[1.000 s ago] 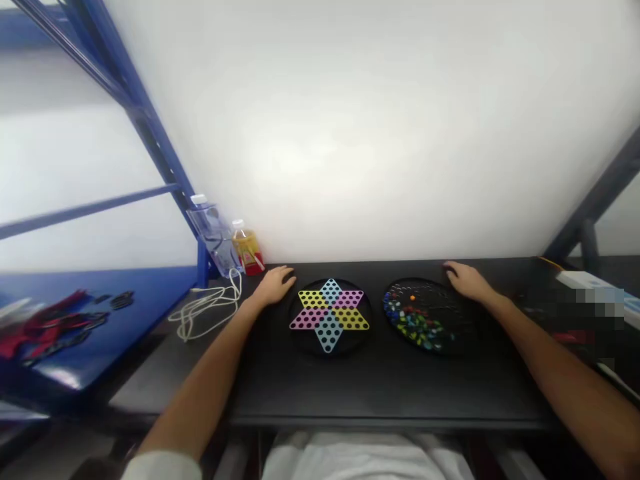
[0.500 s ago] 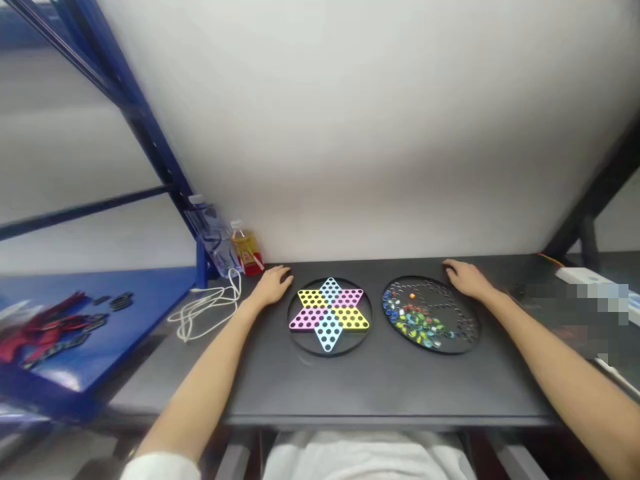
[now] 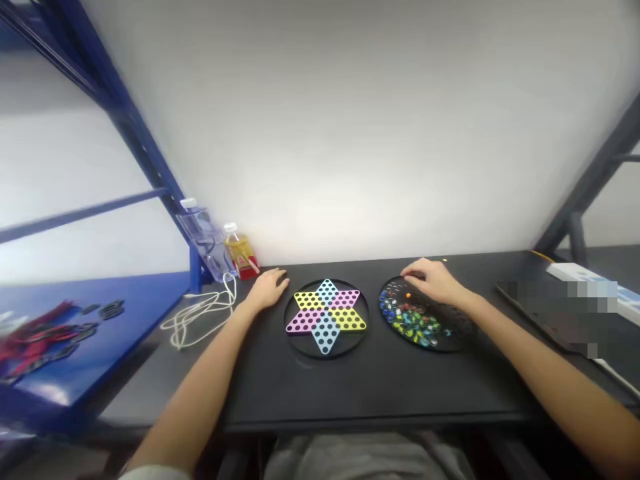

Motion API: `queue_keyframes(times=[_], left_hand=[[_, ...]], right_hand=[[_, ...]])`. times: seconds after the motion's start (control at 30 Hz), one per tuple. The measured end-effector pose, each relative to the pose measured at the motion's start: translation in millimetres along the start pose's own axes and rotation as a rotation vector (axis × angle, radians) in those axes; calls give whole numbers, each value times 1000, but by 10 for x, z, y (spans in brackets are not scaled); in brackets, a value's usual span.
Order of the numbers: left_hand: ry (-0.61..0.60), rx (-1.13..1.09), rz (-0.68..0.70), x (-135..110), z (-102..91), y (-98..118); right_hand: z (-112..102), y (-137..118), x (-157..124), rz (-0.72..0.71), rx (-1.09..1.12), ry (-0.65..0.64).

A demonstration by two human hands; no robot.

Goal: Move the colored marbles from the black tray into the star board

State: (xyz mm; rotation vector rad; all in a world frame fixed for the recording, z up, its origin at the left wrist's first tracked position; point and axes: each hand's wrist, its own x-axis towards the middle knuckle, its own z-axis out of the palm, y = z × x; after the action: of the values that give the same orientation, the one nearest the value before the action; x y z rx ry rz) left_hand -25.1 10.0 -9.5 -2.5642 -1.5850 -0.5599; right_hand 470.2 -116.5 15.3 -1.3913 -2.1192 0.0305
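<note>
A round Chinese checkers board (image 3: pixel 326 319) with a star of yellow, pink and light-blue points lies on the black table (image 3: pixel 380 387). Its holes look bare. To its right sits a round black tray (image 3: pixel 453 341) holding several coloured marbles (image 3: pixel 413 320). My left hand (image 3: pixel 267 289) rests flat on the table, fingers stretched out, touching the board's left rim. My right hand (image 3: pixel 434 280) hovers over the far part of the marble tray, fingers bent down toward the marbles. I cannot see anything held in it.
A clear water bottle (image 3: pixel 203 238) and a small yellow drink bottle (image 3: pixel 239 251) stand at the back left beside a blue shelf post. A white cable (image 3: pixel 197 313) lies coiled left of my left hand. A white box (image 3: pixel 575 273) lies far right.
My right hand has moved left from the table beside the tray to above the tray's far part. My left hand has stayed by the board. The view has shifted slightly.
</note>
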Motion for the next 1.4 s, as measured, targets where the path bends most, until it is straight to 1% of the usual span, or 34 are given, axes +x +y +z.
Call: queue_keyframes(times=[0.07, 0.1, 0.17, 0.4, 0.47, 0.53, 0.6, 0.67, 0.73, 0.77, 0.8, 0.83, 0.87, 0.9, 0.97, 1.03, 1.1, 1.13, 1.2, 1.3, 1.4], left_hand=[[0, 10, 1, 4, 4, -4], [-2, 17, 4, 7, 6, -6], [-1, 28, 14, 12, 7, -8], [-7, 40, 23, 17, 21, -29], [-5, 37, 11, 19, 28, -39], [-11, 33, -2, 24, 34, -49], [-12, 22, 2, 29, 41, -61], [-3, 22, 11, 34, 52, -75], [0, 35, 15, 35, 62, -88], [-6, 45, 15, 33, 64, -91], [-16, 50, 15, 30, 64, -92], [-22, 53, 15, 25, 60, -88], [-24, 52, 8, 19, 53, -80], [-21, 50, 5, 11, 42, -69], [-6, 45, 7, -3, 16, -43], [-3, 39, 14, -13, -5, -21], [-12, 39, 8, -17, -15, -10], [-16, 40, 4, -17, -16, -9], [-10, 37, -3, -16, -11, -12], [-1, 26, -3, -13, -1, -26], [-1, 27, -7, -10, 2, -44]], right_hand=[[49, -316, 45, -79, 41, -101], [71, -414, 55, -85, 56, -135], [98, -502, 58, -60, 92, -181], [149, -442, 43, 68, 291, -232], [175, -441, 55, 92, 322, -195], [182, -433, 71, 138, 406, -117], [160, -417, 89, 232, 629, -39], [112, -403, 106, 355, 970, -18], [51, -407, 118, 470, 1266, -65], [22, -419, 120, 511, 1347, -102], [-4, -436, 119, 538, 1371, -135], [-26, -458, 114, 552, 1341, -149], [-47, -483, 105, 547, 1265, -154], [-66, -508, 94, 521, 1154, -154], [-106, -552, 67, 429, 862, -176], [-146, -584, 44, 326, 575, -261], [-177, -609, 31, 258, 376, -369], [-186, -620, 28, 240, 311, -411], [-187, -642, 28, 216, 223, -450], [-159, -665, 35, 181, 134, -460], [-125, -666, 42, 164, 97, -476]])
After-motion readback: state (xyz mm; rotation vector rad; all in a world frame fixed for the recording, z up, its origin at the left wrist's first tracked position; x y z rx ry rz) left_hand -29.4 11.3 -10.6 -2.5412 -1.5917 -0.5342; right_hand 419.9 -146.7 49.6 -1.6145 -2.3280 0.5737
